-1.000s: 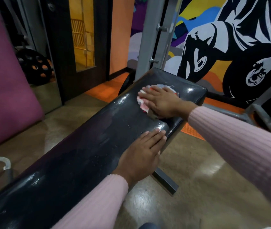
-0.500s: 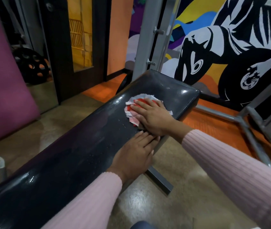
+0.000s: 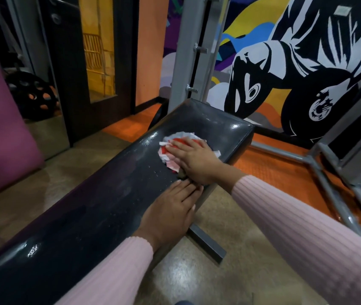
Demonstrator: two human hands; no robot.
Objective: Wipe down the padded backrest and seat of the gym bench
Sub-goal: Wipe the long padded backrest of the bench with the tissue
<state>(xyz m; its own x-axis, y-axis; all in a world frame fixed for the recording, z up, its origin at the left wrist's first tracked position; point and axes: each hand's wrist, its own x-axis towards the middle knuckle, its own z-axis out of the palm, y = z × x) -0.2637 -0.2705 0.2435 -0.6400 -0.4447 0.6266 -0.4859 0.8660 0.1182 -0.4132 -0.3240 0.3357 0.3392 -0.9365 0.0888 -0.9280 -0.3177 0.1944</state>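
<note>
Wiping in progress. Right hand (image 3: 193, 158) flat, fingers straight, pressing red-and-white cloth (image 3: 176, 148) onto bench pad (image 3: 100, 208) toward 1 o'clock. Left hand (image 3: 170, 213) flat, bracing pad at 6 o'clock of cloth. Droplets visible mid-pad; near length likely outstanding.

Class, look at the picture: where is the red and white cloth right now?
In the head view, the cloth lies on the black bench pad near its far end, pressed flat under the right hand, just beyond the left hand.
</note>
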